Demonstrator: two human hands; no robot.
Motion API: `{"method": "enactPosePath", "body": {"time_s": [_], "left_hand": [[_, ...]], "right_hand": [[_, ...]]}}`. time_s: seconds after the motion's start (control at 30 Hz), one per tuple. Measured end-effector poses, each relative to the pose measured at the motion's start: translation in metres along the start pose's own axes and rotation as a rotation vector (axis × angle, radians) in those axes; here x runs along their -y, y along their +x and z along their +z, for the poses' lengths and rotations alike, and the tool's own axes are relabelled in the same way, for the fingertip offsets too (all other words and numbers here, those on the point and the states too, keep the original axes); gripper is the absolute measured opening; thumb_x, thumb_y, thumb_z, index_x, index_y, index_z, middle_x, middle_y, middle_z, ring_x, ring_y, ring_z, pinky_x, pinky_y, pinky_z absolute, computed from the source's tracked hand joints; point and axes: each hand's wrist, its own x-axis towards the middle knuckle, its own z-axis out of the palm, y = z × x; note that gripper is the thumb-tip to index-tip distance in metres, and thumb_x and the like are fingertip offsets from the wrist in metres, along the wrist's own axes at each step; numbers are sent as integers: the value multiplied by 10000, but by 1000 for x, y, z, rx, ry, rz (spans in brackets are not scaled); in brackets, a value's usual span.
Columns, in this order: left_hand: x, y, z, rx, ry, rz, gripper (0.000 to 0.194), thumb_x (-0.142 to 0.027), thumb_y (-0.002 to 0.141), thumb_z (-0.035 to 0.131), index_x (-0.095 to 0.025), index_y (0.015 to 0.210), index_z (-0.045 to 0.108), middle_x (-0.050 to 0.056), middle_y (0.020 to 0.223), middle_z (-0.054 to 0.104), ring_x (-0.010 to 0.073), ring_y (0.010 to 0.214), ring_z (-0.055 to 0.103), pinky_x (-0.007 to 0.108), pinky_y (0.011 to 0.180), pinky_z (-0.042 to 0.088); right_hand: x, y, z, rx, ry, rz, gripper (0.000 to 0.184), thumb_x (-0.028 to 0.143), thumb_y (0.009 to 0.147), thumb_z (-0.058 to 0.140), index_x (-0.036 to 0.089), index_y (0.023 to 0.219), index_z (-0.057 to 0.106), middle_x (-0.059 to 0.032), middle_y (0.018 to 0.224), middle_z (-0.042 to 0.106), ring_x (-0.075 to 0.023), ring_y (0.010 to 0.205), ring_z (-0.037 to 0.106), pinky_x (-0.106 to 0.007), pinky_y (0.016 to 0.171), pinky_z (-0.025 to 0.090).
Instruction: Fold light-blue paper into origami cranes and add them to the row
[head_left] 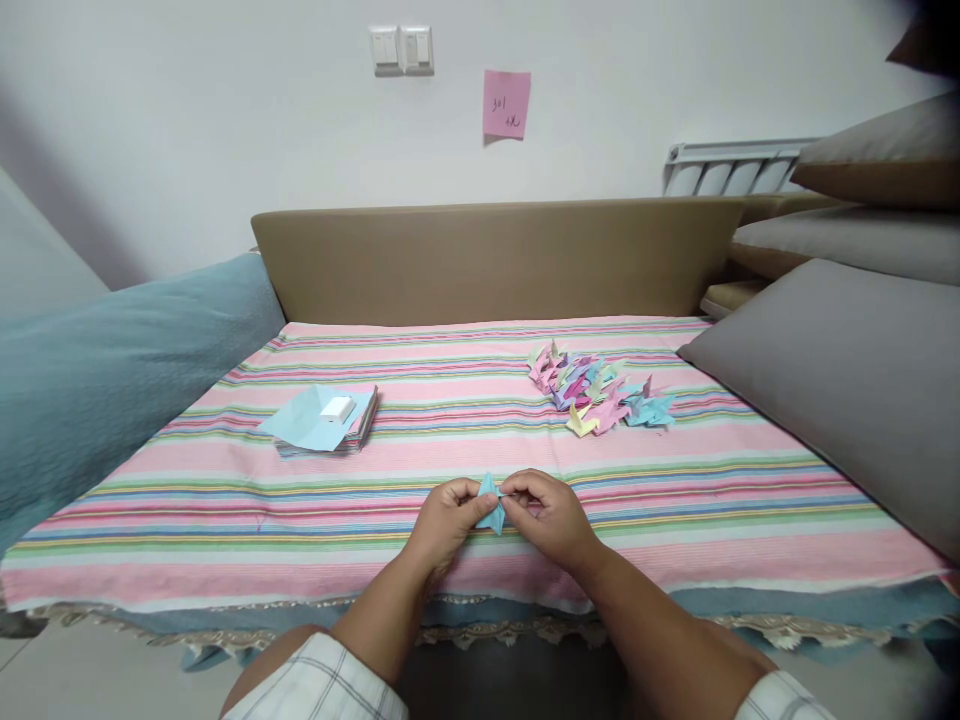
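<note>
Between my two hands, over the front part of the striped cloth, is a small folded piece of light blue paper [489,487]. My left hand [451,515] pinches it from the left, thumb on top. From the right, the fingertips of my right hand [546,510] close on its right edge. Some of the folds are hidden under my fingers. Farther back on the right lies a cluster of folded paper cranes [581,385] in pink, purple, yellow and blue.
A stack of square paper [304,420] sits left, topped by a small white block [337,409]. The striped cloth [225,470] covers the seat. Grey cushions [840,370] line the right, a blue-covered armrest [135,350] the left, and a brown backrest [495,262] the rear.
</note>
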Motion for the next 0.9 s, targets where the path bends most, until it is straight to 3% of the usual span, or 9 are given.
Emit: {"method": "enactPosePath", "body": {"time_s": [0.13, 0.6, 0.9], "left_hand": [[3, 2, -1, -30, 5, 36, 314, -398, 536, 796, -130, 621, 656, -26, 551, 585, 78, 528, 459, 205, 552, 358], [4, 0, 0, -16, -22, 94, 297, -377, 577, 780, -134, 650, 625, -28, 581, 566, 87, 569, 467, 214, 585, 368], [3, -1, 1, 1, 12, 117, 309, -400, 621, 746, -137, 672, 591, -25, 613, 546, 91, 605, 460, 209, 600, 367]], "right_hand": [[-3, -1, 2, -9, 70, 77, 75, 248, 791, 576, 187, 830, 595, -15, 728, 600, -118, 624, 567, -224, 573, 474], [4, 3, -3, 20, 128, 49, 116, 254, 788, 586, 188, 847, 661, -61, 858, 635, -145, 760, 606, -233, 621, 490], [3, 3, -1, 15, 109, 74, 108, 277, 791, 586, 189, 816, 645, -47, 813, 642, -135, 706, 590, -235, 601, 473]]}}
